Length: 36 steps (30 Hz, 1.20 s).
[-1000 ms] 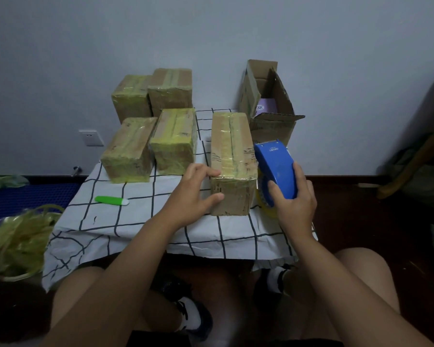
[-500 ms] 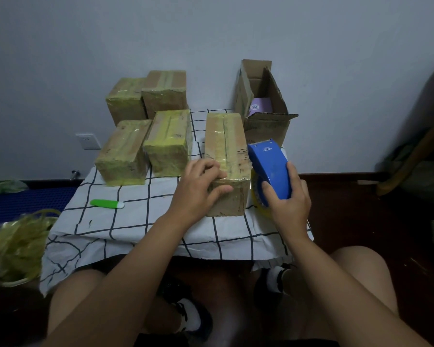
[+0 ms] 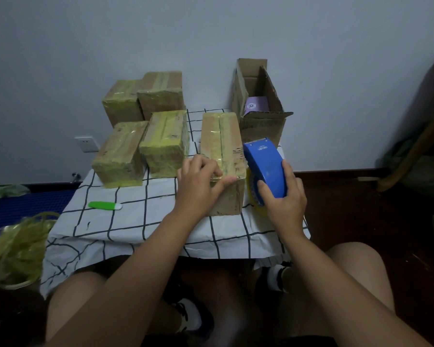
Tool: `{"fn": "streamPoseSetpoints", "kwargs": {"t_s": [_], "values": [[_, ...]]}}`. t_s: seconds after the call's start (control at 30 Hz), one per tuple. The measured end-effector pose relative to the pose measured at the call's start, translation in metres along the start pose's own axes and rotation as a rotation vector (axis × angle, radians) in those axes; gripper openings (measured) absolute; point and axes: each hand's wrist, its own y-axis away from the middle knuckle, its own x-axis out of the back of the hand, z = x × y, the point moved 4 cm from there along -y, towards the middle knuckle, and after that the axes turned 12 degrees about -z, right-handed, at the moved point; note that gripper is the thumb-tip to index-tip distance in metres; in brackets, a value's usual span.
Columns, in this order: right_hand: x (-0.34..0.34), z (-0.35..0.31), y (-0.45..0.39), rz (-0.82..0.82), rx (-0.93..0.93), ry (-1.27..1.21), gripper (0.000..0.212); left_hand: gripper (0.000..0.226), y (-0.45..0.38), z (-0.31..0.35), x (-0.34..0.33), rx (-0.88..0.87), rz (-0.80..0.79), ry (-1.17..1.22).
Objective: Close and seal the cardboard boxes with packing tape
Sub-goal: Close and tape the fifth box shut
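On the checked cloth (image 3: pixel 135 229), left hand (image 3: pixel 198 186) presses the box (image 3: pixel 223 156); right hand (image 3: pixel 283 206) grips the dispenser (image 3: pixel 264 166).

Left hand (image 3: pixel 199 182) has shifted on the box (image 3: pixel 223 156): 1 s ago it cupped the near left corner w/ thumb on the front face; now it lies over the top near edge, fingers curled, thumb stretched along that edge. Right hand (image 3: pixel 283 196) w/ tape dispenser (image 3: pixel 264 165) has edged closer to box's right side.
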Motion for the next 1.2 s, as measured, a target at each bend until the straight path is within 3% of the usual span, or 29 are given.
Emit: {"fn": "streamPoseSetpoints", "kwargs": {"t_s": [0.4, 0.6, 0.7, 0.87, 1.07, 1.2], "values": [[0.001, 0.001, 0.002, -0.003, 0.022, -0.011, 0.077, 0.043, 0.011, -0.006, -0.011, -0.152, 0.090, -0.094], [0.001, 0.001, 0.002, 0.001, 0.018, -0.003, 0.077, 0.050, 0.013, 0.006, -0.001, -0.054, -0.013, -0.231], [0.001, 0.002, 0.002, -0.001, 0.012, 0.001, 0.077, 0.057, 0.006, 0.023, 0.006, -0.039, 0.009, -0.297], [0.001, 0.002, 0.001, -0.002, 0.009, 0.006, 0.078, 0.025, -0.006, 0.035, -0.011, -0.366, -0.011, -0.260], [0.001, 0.003, 0.002, -0.007, 0.006, 0.008, 0.079, 0.029, -0.003, 0.029, -0.016, -0.392, 0.043, -0.318], [0.001, 0.003, 0.001, -0.011, -0.012, 0.006, 0.079, 0.017, -0.001, 0.037, -0.018, -0.365, 0.061, -0.414]]}}
